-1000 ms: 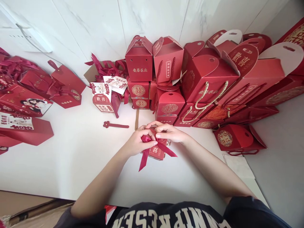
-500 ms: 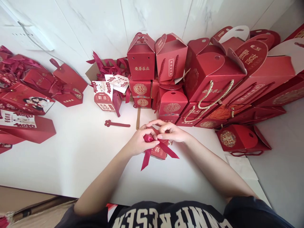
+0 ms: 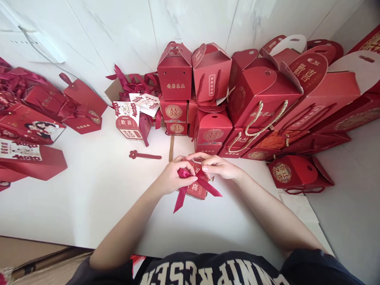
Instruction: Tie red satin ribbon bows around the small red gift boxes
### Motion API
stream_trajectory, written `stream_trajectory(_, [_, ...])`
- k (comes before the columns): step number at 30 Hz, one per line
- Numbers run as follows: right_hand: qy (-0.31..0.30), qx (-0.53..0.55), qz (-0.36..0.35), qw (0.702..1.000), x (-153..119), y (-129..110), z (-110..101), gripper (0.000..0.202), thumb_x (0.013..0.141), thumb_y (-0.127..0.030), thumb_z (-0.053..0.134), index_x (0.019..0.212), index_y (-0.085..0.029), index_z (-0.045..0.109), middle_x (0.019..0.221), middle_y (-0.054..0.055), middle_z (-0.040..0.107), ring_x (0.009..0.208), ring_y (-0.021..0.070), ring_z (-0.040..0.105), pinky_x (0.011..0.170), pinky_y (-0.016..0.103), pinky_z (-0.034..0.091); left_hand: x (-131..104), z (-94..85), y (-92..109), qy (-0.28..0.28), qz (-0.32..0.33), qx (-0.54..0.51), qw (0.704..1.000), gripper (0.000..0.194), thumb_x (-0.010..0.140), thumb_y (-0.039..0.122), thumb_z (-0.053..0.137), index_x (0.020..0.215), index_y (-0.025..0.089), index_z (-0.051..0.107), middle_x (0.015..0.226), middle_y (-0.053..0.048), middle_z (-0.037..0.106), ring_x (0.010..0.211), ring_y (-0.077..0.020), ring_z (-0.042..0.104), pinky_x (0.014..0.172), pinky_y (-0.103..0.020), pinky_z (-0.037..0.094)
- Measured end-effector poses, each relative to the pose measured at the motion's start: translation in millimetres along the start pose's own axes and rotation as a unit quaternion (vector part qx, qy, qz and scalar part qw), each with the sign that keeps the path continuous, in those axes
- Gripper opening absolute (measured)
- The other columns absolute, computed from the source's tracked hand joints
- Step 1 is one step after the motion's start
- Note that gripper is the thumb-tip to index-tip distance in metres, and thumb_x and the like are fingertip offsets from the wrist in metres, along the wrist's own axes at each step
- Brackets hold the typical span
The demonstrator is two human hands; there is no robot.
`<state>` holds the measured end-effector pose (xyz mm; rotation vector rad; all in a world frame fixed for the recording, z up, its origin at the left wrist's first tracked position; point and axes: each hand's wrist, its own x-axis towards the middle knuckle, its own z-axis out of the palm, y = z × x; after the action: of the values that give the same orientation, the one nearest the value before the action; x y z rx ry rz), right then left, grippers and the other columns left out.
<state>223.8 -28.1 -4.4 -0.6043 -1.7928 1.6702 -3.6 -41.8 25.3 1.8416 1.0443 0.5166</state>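
A small red box (image 3: pixel 197 191) with gold-toned print lies on the white table between my hands. Across it runs a magenta ribbon (image 3: pixel 181 198) tied in a bow, its two tails hanging toward me. My left hand (image 3: pixel 177 177) pinches the bow's left loop and knot between thumb and fingers. My right hand (image 3: pixel 216 165) is at the box's right upper side, thumb and index finger close together by the right part of the bow. What lies between those fingertips is too small to make out.
Stacked red gift boxes (image 3: pixel 212 128) stand behind my hands and to the right. A flower-ended strap (image 3: pixel 145 156) and a small printed box (image 3: pixel 130 128) are left of centre. More red boxes (image 3: pixel 44 162) fill the far left.
My right hand has moved slightly right, away from the knot, and more of the bow and box shows. My left hand keeps its pinch. The whole view has shifted a little.
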Motion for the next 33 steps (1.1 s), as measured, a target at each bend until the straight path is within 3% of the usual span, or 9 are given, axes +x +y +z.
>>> stream_trajectory(3, [-0.014,-0.014,0.003,1.000,4,-4,-2,0.046,0.094,-0.042,0.055,0.058,-0.014,0.062,0.143,0.007,0.047,0.096,0.0172,0.062,0.076,0.031,0.055,0,0.1,1,0.001,-0.002,0.014,1.000,0.012,0.077,0.032,0.069,0.079,0.021,0.065,0.101,-0.003,0.054,0.091,-0.0186,0.059,0.087,-0.036,0.048])
stream_trajectory(9, [-0.056,-0.079,-0.028,0.995,13,-16,-8,0.043,0.091,-0.039,0.059,0.054,-0.018,0.065,0.144,0.003,0.050,0.125,0.0277,0.052,0.101,0.045,0.048,1,0.0,2,0.003,0.003,0.023,1.000,0.012,0.077,0.032,0.069,0.079,0.021,0.066,0.101,-0.003,0.054,0.092,-0.0189,0.060,0.092,-0.038,0.047])
stream_trajectory(14, [-0.033,-0.113,-0.056,0.991,16,-16,-4,0.044,0.091,-0.031,0.057,0.049,-0.018,0.064,0.137,0.004,0.057,0.126,0.0290,0.051,0.107,0.050,0.040,0,-0.3,2,0.008,0.002,0.023,1.000,0.011,0.077,0.031,0.069,0.080,0.021,0.065,0.105,-0.004,0.056,0.096,-0.0203,0.060,0.094,-0.039,0.047])
stream_trajectory(18, [0.015,-0.178,-0.028,0.983,10,-23,3,0.040,0.093,-0.035,0.056,0.058,-0.019,0.069,0.135,0.006,0.059,0.130,0.0282,0.047,0.109,0.049,0.036,-4,-3.3,3,-0.005,0.016,0.024,1.000,0.013,0.080,0.033,0.068,0.085,0.022,0.067,0.110,-0.006,0.057,0.107,-0.0229,0.059,0.096,-0.039,0.047])
stream_trajectory(23, [0.039,-0.240,-0.035,0.969,2,-29,10,0.029,0.092,-0.033,0.060,0.068,-0.019,0.068,0.139,0.007,0.052,0.131,0.0261,0.045,0.108,0.048,0.037,-11,-1.3,12,0.046,0.037,0.095,0.994,0.016,0.085,0.038,0.063,0.081,0.023,0.070,0.120,-0.007,0.057,0.127,-0.0276,0.047,0.107,-0.044,0.038])
stream_trajectory(29, [0.044,-0.247,-0.071,0.965,0,-31,12,0.028,0.096,-0.028,0.053,0.072,-0.019,0.064,0.138,0.008,0.050,0.130,0.0239,0.045,0.108,0.047,0.038,-12,9.2,19,0.109,0.055,0.145,0.982,0.014,0.084,0.038,0.065,0.082,0.026,0.072,0.122,-0.006,0.058,0.121,-0.0265,0.052,0.110,-0.048,0.034])
stream_trajectory(33, [0.036,-0.270,-0.094,0.957,2,-32,11,0.025,0.095,-0.025,0.054,0.074,-0.019,0.066,0.137,0.009,0.050,0.130,0.0243,0.044,0.107,0.046,0.039,-10,13.4,18,0.117,0.051,0.122,0.984,0.014,0.081,0.034,0.068,0.073,0.023,0.071,0.121,-0.006,0.059,0.115,-0.0264,0.056,0.106,-0.047,0.039])
